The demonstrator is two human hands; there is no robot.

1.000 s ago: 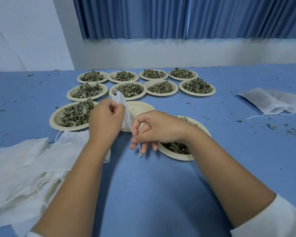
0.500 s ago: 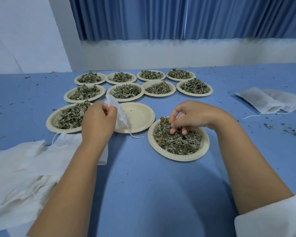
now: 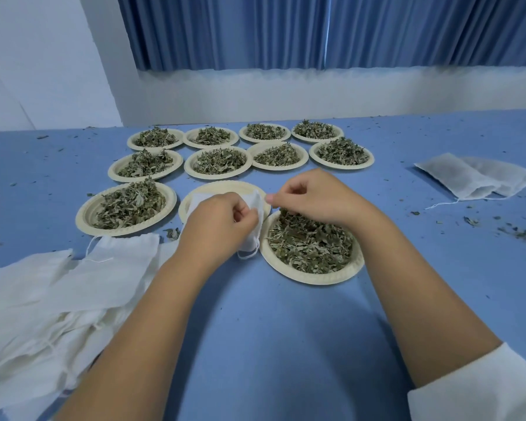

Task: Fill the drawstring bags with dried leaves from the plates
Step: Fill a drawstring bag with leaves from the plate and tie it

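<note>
My left hand (image 3: 216,226) grips a small white drawstring bag (image 3: 254,203) over an empty paper plate (image 3: 222,186); the bag's string loop hangs below the hand. My right hand (image 3: 310,192) sits right beside the bag's edge, fingertips pinched together on what looks like a pinch of dried leaves. Directly under that hand is a plate (image 3: 316,276) heaped with dried leaves (image 3: 310,241).
Several more leaf-filled plates (image 3: 219,161) stand in rows behind, one at the near left (image 3: 125,208). A pile of flat white bags (image 3: 43,299) lies at the left. Two bags (image 3: 474,177) lie at the far right. Leaf crumbs are scattered over the blue table (image 3: 271,344).
My right hand went from the bag's string to the leaf plate, then came up to the bag's edge. My left hand shifted right and lower with the bag.
</note>
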